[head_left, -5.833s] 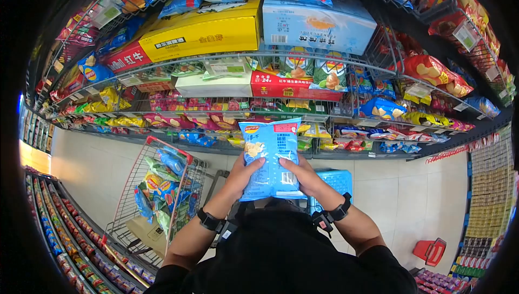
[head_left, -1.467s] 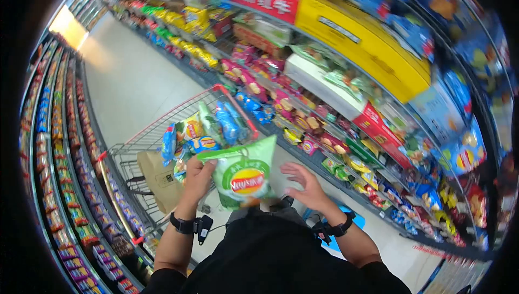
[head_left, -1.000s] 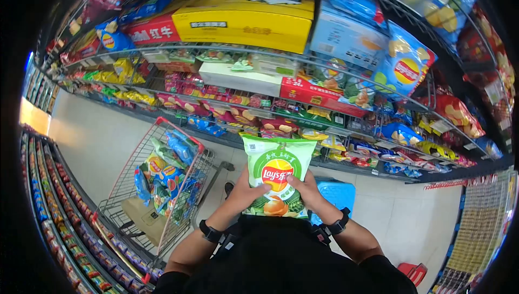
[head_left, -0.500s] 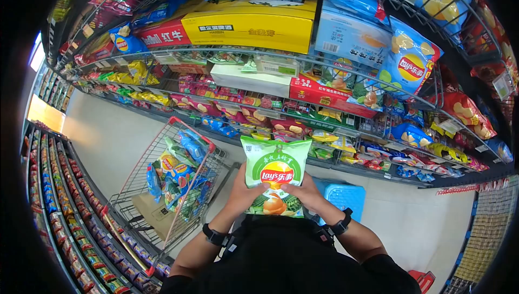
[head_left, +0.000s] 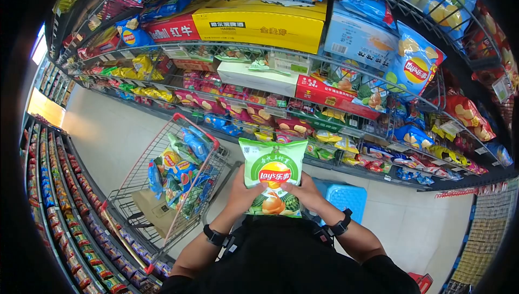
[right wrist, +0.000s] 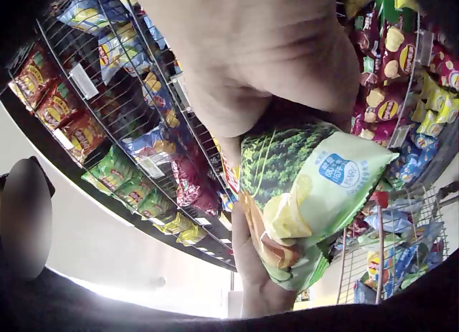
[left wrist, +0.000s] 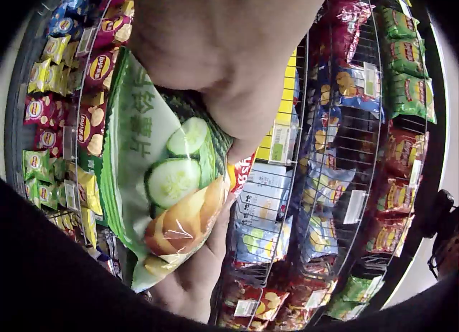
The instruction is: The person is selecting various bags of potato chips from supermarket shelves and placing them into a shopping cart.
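Observation:
A green-and-white Lay's potato chip bag (head_left: 274, 167) is held upright in front of the chest, its printed front toward the head camera. My left hand (head_left: 243, 195) grips its left side, with the thumb across the front. My right hand (head_left: 310, 193) grips the opposite side the same way, and the two thumbs nearly meet below the logo. Cucumber and chip pictures on the bag (left wrist: 179, 167) show close up in the left wrist view. From the right wrist, the lower part of the bag (right wrist: 308, 188) is seen, with fingers partly hidden behind it.
Wire shelves of snack bags stand ahead, with a yellow carton (head_left: 259, 26) and a blue Lay's bag (head_left: 415, 67) on them. A shopping cart (head_left: 198, 129) loaded with bags is at the left. A blue plastic object (head_left: 346, 202) stands on the floor at the right.
A blue bag was held at first. Later the left hand alone held the green bag near the cart; the right hand then joined it. A blue Lay's bag now sits on the shelf.

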Demonstrator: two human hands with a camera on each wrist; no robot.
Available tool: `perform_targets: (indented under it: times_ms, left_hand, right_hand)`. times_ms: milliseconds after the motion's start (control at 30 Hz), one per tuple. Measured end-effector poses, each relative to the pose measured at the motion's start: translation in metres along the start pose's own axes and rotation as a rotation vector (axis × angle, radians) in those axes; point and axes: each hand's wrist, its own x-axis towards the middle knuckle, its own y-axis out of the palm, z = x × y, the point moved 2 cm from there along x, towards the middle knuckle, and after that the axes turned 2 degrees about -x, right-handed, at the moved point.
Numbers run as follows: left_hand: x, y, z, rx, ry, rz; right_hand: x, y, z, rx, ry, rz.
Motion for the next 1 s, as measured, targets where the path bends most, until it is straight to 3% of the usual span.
perform_targets:
  times_ms: [267, 433, 500, 533, 600, 667, 733, 800, 833, 1000]
  left_hand:
    - [-0.008, -0.006, -0.002, -0.038, 0.008, 0.018]
    - [-0.007, -0.012, 0.011, -0.023, -0.006, 0.028]
    - [-0.006, -0.015, 0.015, 0.132, 0.185, -0.145]
    - [-0.009, -0.017, 0.009, 0.345, 0.28, -0.175]
    - [-0.012, -0.027, 0.012, 0.513, 0.227, 0.012]
    - [-0.015, -0.017, 0.002, 0.465, 0.206, 0.066]
    - [-0.017, -0.003, -0.003, 0.415, 0.183, 0.123]
    - [-0.018, 0.004, -0.004, 0.328, 0.205, -0.011]
    - [-0.015, 0.003, -0.004, 0.242, 0.213, -0.059]
    - [0.0, -0.014, 0.003, 0.141, 0.116, -0.169]
  right_hand:
    - [-0.003, 0.007, -0.007, -0.011, -0.039, 0.018]
    - [-0.003, 0.01, -0.011, 0.228, 0.011, 0.012]
    - [0.002, 0.006, -0.01, 0.186, -0.007, -0.048]
    - [0.006, 0.003, -0.011, 0.146, -0.027, -0.113]
    - [0.01, 0.002, -0.011, 0.159, -0.055, -0.157]
    - [0.011, 0.006, -0.001, -0.032, -0.186, -0.242]
    - [0.009, 0.008, -0.002, -0.16, -0.141, -0.198]
    - [0.007, 0.025, -0.001, -0.177, -0.419, 0.007]
    - [-0.003, 0.033, 0.01, -0.219, -0.323, 0.051]
    - [-0.014, 0.031, 0.018, -0.329, -0.286, 0.216]
